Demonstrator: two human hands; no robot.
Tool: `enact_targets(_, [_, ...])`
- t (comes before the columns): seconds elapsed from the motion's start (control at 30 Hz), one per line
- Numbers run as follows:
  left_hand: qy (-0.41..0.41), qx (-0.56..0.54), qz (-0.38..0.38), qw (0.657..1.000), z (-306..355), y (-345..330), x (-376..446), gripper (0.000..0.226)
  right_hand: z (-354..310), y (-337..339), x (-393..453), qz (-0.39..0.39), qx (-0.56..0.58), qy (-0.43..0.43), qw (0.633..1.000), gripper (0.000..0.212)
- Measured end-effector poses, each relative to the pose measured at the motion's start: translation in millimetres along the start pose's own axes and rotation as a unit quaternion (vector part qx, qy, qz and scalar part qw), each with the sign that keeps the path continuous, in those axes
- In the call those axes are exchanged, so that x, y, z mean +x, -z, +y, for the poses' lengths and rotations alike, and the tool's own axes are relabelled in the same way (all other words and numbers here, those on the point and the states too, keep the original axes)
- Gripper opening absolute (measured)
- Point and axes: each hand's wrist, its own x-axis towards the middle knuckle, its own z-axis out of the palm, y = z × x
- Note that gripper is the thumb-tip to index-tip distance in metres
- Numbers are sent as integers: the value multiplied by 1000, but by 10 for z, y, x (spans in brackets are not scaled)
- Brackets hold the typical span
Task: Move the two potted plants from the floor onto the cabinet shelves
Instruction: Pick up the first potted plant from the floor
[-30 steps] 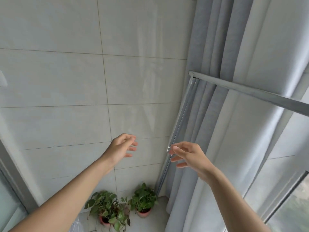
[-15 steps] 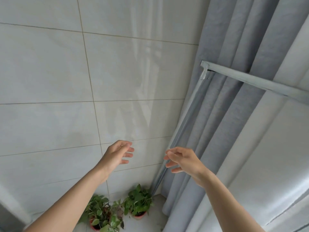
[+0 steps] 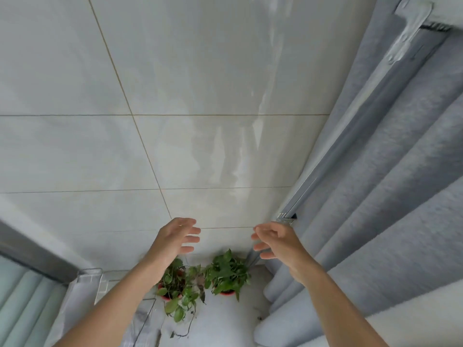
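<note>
Tiled wall (image 3: 175, 96) fills most of the view; grey curtain (image 3: 388, 196) hangs at the right. No cabinet in sight.

Both potted plants stand on the floor at the wall's foot, side by side, neither yet lifted. Trailing plant (image 3: 179, 289) is on the left, bushier plant (image 3: 229, 274) on the right nearer the curtain.

Left hand (image 3: 175, 240) and right hand (image 3: 275, 242) are held out, fingers spread and relaxed, gripping nothing. Both hover well above the pots, palms facing inward.

Key relation: plants lie below and between the hands. Left hand sits over the trailing plant, right hand nearer the bushier one. Judged: the reach must go downward.
</note>
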Motion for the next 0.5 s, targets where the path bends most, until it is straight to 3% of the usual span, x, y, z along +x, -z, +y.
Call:
enact_targets(0.23, [103, 17, 25, 994, -732, -105, 343, 20, 753, -174, 467, -7, 19, -81, 997, 18])
enact_targets(0.5, [120, 23, 22, 992, -1570, -229, 755, 20, 1523, -335, 908, 19, 10, -113, 993, 17])
